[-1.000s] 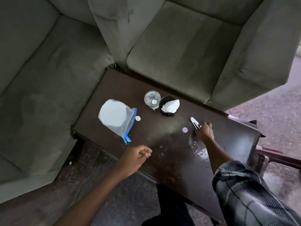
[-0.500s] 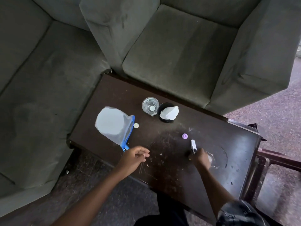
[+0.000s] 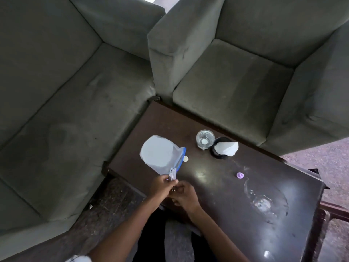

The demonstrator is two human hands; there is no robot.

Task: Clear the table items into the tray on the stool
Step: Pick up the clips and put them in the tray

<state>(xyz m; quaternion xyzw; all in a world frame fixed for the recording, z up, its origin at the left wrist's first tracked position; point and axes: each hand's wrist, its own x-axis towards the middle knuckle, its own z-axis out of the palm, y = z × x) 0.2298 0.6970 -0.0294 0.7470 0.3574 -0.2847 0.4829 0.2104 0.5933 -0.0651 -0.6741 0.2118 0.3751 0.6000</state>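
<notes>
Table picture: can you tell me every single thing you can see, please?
sofas: two, grey-green, behind and left of the table
table: one, dark brown, middle to lower right
floor: one, greyish, around the table
bag: one, clear with a blue zip and something white inside, table's left end
disc: one, small and whitish, just right of the bag's zip
glass: one, clear, table's far edge
cup: one, black, right of the glass
tissue: one, white, sticking out of the cup
cap: one, purple, mid-table
clipper: one, silvery, over the bag's near corner
left hand: one, near edge, grips the clipper
right hand: one, against the left hand; grip unclear
</notes>
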